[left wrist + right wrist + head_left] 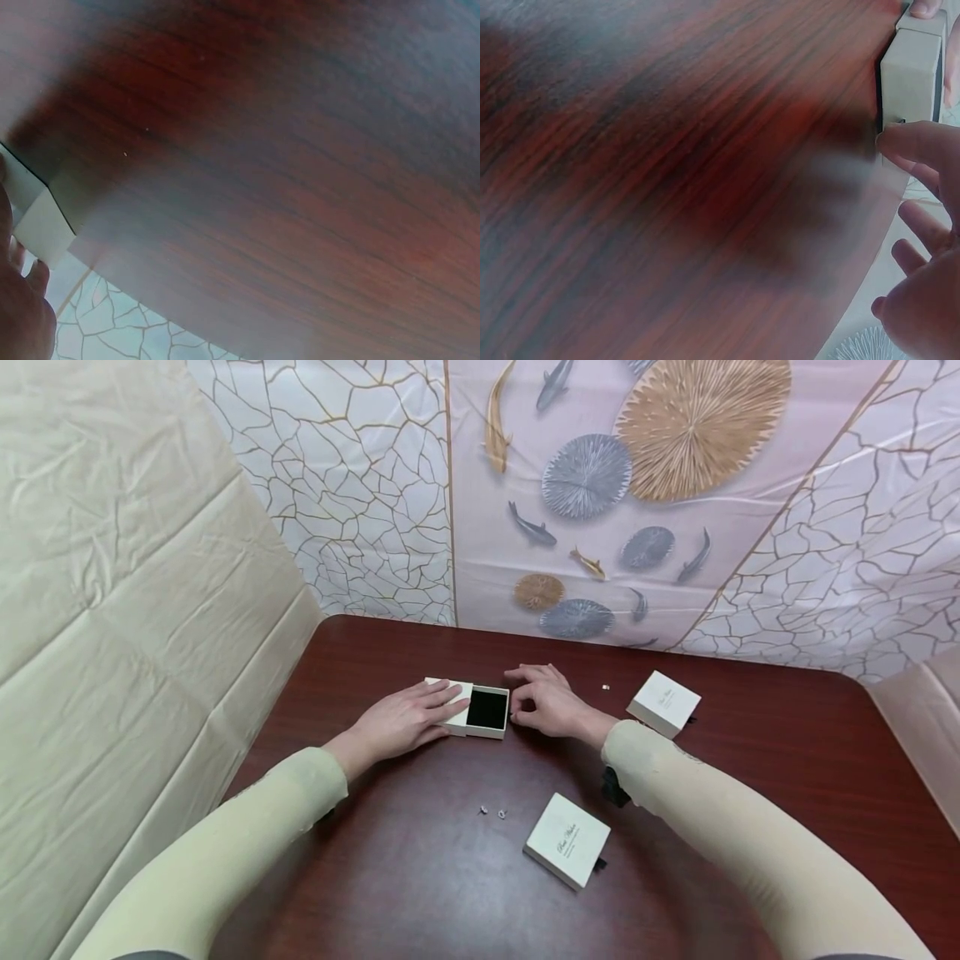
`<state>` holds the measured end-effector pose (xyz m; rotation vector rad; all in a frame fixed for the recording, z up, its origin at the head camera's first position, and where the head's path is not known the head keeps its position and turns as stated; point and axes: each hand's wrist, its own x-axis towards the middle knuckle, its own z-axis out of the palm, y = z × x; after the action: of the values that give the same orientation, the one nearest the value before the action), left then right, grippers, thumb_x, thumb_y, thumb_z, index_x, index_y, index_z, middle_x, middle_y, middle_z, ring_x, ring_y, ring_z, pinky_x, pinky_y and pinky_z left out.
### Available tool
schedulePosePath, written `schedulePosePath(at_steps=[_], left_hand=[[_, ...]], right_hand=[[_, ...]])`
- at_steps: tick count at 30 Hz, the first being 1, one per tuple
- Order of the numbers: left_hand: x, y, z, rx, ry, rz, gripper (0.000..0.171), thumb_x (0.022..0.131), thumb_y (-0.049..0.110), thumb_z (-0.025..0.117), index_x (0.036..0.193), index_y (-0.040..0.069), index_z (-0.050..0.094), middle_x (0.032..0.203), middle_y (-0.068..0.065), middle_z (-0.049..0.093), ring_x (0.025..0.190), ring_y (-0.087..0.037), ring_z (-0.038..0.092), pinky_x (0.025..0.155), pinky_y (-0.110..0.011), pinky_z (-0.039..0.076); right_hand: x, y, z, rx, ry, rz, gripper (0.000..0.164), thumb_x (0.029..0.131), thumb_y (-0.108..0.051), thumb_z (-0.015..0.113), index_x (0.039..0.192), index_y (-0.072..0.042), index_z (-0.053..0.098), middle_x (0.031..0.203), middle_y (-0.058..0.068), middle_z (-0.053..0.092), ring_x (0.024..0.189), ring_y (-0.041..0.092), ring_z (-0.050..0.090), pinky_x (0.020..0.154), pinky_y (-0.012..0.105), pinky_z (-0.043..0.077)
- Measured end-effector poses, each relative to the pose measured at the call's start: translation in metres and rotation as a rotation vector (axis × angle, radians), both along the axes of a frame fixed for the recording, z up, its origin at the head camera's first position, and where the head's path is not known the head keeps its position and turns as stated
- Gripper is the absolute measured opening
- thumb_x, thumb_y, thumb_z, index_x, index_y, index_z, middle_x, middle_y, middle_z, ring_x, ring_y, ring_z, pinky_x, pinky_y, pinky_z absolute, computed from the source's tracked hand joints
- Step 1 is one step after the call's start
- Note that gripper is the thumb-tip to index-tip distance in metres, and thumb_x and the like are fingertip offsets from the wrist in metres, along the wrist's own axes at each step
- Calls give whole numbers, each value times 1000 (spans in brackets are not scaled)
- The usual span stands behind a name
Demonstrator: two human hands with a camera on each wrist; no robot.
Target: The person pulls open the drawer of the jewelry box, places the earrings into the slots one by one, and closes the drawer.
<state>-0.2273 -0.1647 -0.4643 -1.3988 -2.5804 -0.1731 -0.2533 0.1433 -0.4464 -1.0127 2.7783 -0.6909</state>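
Observation:
A small cream jewelry box [459,724] stands on the table with its drawer [487,735] slid partly out to the right, showing a black lining. My left hand [408,714] grips the box's outer sleeve, fingers across the top and thumb along the near side. At the drawer's right end, my right hand [551,702] pinches with thumb and index finger at a small dark tab. The right wrist view shows that thumb [911,139] against the drawer's end wall [909,75], and the other fingers spread apart; the tab itself is mostly hidden.
Two small silvery earrings [492,812] lie on the dark red table [375,860]. Right of them is a closed cream box [570,841] with a black tab. Another closed box [665,702] sits farther back, near a tiny gold-coloured piece [605,687].

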Motion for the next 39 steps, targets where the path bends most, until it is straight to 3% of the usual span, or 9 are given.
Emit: schedulePosePath(at_steps=[15,20,26,39], left_hand=[[2,1,-3,29,0,-5,54,104,29,72,153,8,60,156,-17,58,147,-37,53,123,-51,41],[2,1,-4,29,13,-9,55,104,29,72,153,8,60,155,-18,58,146,-37,53,123,-51,41],[1,2,-5,28,11,-11,55,105,29,71,154,9,59,156,-17,57,147,-37,52,123,-51,41],[-2,-2,-6,21,14,0,55,105,30,71,155,10,58,156,-16,57,147,-36,52,123,-50,40]], right_hand=[[3,3,-1,7,8,-9,26,91,-8,78,71,-19,66,154,22,56,153,48,36,123,76,16],[8,5,1,51,11,-24,22,92,-14,79,75,-20,67,153,21,57,153,47,37,124,75,16],[20,13,12,97,33,-39,11,92,-24,83,91,-16,76,149,20,61,151,44,41,126,73,17],[57,13,41,122,144,87,23,93,-26,84,109,-11,79,142,14,68,146,39,49,127,70,17]])
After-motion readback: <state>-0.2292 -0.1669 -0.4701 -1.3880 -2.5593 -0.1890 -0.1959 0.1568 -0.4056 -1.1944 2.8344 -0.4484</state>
